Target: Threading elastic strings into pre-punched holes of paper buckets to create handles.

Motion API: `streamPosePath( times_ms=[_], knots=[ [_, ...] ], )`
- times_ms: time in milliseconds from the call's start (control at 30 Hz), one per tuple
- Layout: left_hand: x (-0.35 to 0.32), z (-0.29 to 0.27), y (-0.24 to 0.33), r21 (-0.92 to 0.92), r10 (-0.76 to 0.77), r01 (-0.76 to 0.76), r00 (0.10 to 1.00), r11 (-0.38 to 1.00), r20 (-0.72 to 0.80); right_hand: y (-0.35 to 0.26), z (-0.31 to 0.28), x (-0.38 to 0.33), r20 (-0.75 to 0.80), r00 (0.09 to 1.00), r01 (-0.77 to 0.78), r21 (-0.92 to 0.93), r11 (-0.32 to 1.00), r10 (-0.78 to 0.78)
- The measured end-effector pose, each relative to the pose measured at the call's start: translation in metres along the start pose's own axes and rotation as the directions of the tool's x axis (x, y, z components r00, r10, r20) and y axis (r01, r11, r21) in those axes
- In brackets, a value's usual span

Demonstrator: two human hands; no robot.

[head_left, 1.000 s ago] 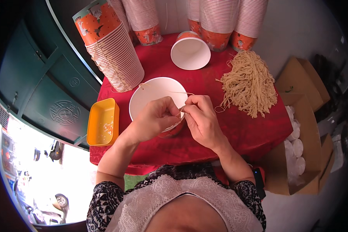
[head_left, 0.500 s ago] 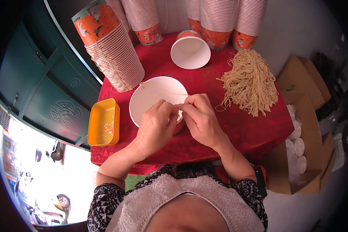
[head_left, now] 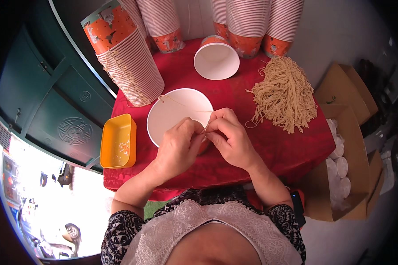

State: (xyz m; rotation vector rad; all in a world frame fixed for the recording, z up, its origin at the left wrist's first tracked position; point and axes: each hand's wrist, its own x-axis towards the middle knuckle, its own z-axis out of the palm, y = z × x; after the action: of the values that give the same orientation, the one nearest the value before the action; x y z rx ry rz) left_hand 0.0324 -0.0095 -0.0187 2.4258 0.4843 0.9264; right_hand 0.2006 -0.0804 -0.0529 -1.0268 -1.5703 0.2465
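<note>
cup stacks (head_left: pixel 132 66), string bundle (head_left: pixel 285 95) flank bowl (head_left: pixel 177 112).

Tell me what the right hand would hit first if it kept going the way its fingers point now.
The right hand points left, toward the left hand, whose fingertips it already meets over a thin string at the white paper bowl. So it would most likely hit the left hand first; depth there is hard to judge.

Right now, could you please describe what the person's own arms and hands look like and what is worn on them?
Both forearms are bare. The left hand and right hand wear no gloves, and no rings show. Short black-and-white patterned sleeves end near the elbows, over a top with a white lace front. A dark band with an orange edge sits by the right elbow.
</note>
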Motion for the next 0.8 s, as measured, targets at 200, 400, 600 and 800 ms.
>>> streamPosePath(
  times_ms=[200,400,600,800],
  knots=[
    [0.003,-0.008,0.003,-0.133,-0.099,0.101,0.995,0.986,0.024,-0.011,0.008,-0.007,-0.146,0.964,0.172,-0.290,0.941,-0.222],
    [0.003,-0.004,0.000,-0.175,-0.191,0.187,0.982,0.966,-0.004,-0.011,0.010,-0.015,-0.126,0.954,0.218,-0.328,0.919,-0.271],
    [0.003,-0.001,-0.002,-0.113,-0.225,0.218,0.973,0.969,-0.059,0.001,0.009,-0.028,-0.042,0.961,0.256,-0.251,0.933,-0.275],
    [0.006,-0.005,0.002,-0.033,-0.215,0.213,0.972,0.976,-0.092,0.000,0.012,-0.022,-0.102,0.952,0.251,-0.286,0.925,-0.290]
  ],
)
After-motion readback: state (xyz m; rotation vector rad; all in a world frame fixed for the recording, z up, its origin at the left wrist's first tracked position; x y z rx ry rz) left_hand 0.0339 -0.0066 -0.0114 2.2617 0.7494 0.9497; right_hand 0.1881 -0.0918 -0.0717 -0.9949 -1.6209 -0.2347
